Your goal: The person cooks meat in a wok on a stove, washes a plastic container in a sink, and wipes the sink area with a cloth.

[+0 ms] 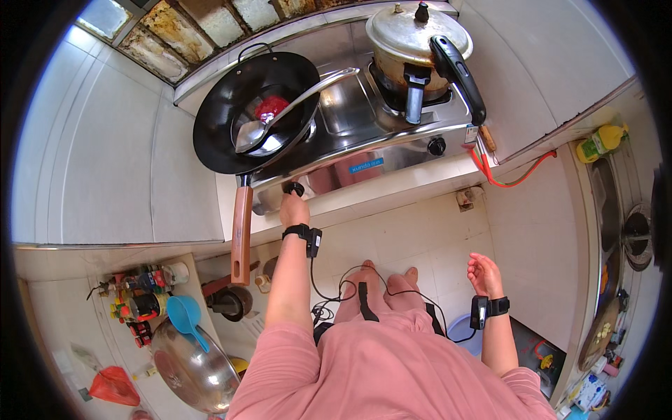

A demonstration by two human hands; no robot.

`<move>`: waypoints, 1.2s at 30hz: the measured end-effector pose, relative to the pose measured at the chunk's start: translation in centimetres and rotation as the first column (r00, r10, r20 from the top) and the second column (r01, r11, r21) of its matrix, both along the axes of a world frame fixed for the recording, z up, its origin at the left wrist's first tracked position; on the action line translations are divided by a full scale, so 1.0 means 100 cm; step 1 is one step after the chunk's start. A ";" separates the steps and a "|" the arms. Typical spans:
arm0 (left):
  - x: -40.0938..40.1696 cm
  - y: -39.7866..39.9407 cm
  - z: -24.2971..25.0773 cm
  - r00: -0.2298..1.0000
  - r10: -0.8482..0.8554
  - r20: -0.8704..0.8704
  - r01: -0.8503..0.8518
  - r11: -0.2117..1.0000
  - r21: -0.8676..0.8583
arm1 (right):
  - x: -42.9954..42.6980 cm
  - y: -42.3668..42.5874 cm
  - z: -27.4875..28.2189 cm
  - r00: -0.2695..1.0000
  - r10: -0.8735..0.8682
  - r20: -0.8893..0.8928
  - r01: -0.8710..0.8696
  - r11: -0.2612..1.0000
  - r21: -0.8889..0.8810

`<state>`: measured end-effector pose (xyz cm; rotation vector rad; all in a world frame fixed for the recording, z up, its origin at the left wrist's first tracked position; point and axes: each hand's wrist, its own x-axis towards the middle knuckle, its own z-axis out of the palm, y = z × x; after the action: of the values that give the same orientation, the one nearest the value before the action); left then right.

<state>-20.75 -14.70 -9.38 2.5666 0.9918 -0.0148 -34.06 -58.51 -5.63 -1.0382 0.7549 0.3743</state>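
My left hand (294, 209) grips the black left control knob (294, 188) on the front of a steel gas stove (344, 113). Above it, a black wok (220, 134) sits on the left burner, its brown handle (242, 231) pointing towards me. A metal spatula (294, 107) lies across the wok, blade inside and handle over the right rim. Beside the blade is a shiny red patch (272, 107); I cannot tell what it is. Away from the stove, my right hand (484, 275) hangs at my right side, fingers loosely curled and holding nothing.
A pressure cooker (417, 47) stands on the right burner, its black handle (462, 79) jutting forward. A red hose (512, 184) runs along the right. At left are a steel basin (194, 367) and a blue ladle (184, 315); at right, a sink (604, 205) and cutting board (598, 336).
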 end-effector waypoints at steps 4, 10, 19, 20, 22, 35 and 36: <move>-0.003 0.003 -0.022 0.989 0.063 0.137 -0.068 0.997 0.039 | 0.015 0.006 -0.001 1.000 0.012 0.001 -0.012 1.000 -0.003; 0.003 -0.002 -0.044 0.926 0.218 0.308 -0.211 0.976 -0.058 | 0.031 0.019 -0.002 0.998 0.042 -0.048 -0.043 0.999 -0.015; 0.011 0.000 -0.061 0.880 0.384 0.279 -0.309 0.910 -0.276 | 0.047 0.037 -0.003 0.998 0.065 -0.025 -0.065 0.998 0.001; 0.011 0.000 -0.062 0.902 0.350 0.252 -0.285 0.922 -0.261 | 0.048 0.039 -0.003 0.998 0.061 -0.021 -0.061 0.998 0.003; 0.016 0.007 -0.074 0.757 0.631 0.169 -0.424 0.672 -0.608 | 0.048 0.042 -0.003 0.998 0.059 -0.010 -0.059 0.998 0.023; 0.017 0.024 -0.105 0.748 0.650 0.132 -0.420 0.618 -0.665 | 0.021 0.035 0.004 0.999 0.010 0.033 -0.011 1.000 0.023; 0.016 0.026 -0.109 0.741 0.650 0.168 -0.417 0.642 -0.643 | 0.017 0.032 0.003 0.999 0.014 0.041 -0.015 1.000 0.022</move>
<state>-19.15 -12.06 -20.27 1.5540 1.3202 0.3078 -32.36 -55.27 -5.34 -1.0276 0.7055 0.3725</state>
